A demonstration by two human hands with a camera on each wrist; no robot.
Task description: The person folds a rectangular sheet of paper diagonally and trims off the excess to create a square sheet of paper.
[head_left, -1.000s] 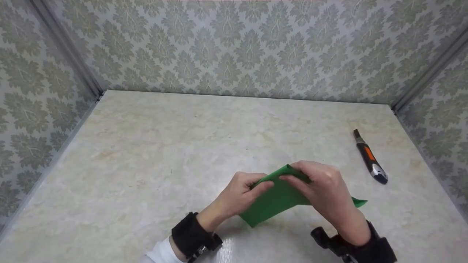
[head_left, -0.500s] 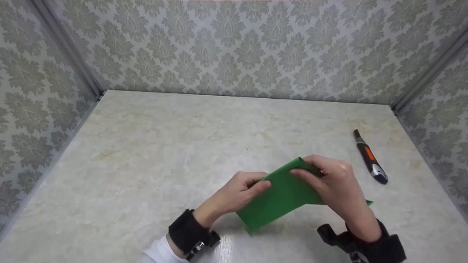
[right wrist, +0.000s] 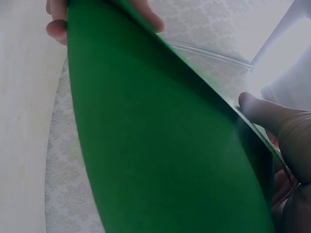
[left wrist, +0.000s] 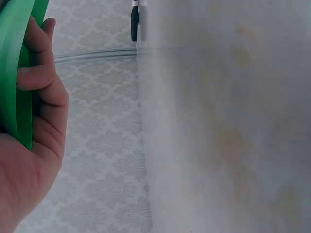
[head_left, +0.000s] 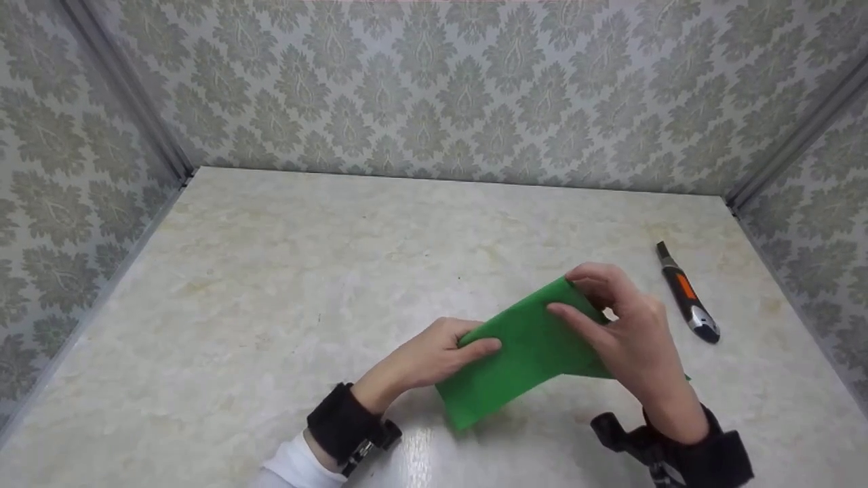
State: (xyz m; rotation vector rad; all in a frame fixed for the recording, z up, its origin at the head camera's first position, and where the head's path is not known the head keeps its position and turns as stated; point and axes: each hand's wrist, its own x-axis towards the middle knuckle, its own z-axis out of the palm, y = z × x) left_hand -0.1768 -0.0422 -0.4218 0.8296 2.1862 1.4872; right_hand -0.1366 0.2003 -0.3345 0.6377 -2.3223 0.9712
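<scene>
A folded sheet of green paper (head_left: pixel 519 352) is held up above the table in the head view. My left hand (head_left: pixel 434 356) pinches its left side, thumb on the near face. In the left wrist view, curled fingers of the left hand (left wrist: pixel 43 116) show behind the folded layers. At the upper right corner, my right hand (head_left: pixel 627 332) has its thumb on the near face and its fingers bent over the top and behind. The right wrist view shows the green paper (right wrist: pixel 160 131) bowed, with the right thumb against its edge; the other right fingers are mostly hidden.
A dark utility knife (head_left: pixel 688 298) with an orange inset lies on the marbled table (head_left: pixel 305 257), to the right of the right hand. Patterned wall panels (head_left: pixel 420 88) enclose the back and both sides. Black camera bands sit on both wrists.
The right hand has moved up and slightly right along the paper's top edge, its fingers more spread. More of the paper's face shows, and it looks flatter. The left hand stays nearly in place.
</scene>
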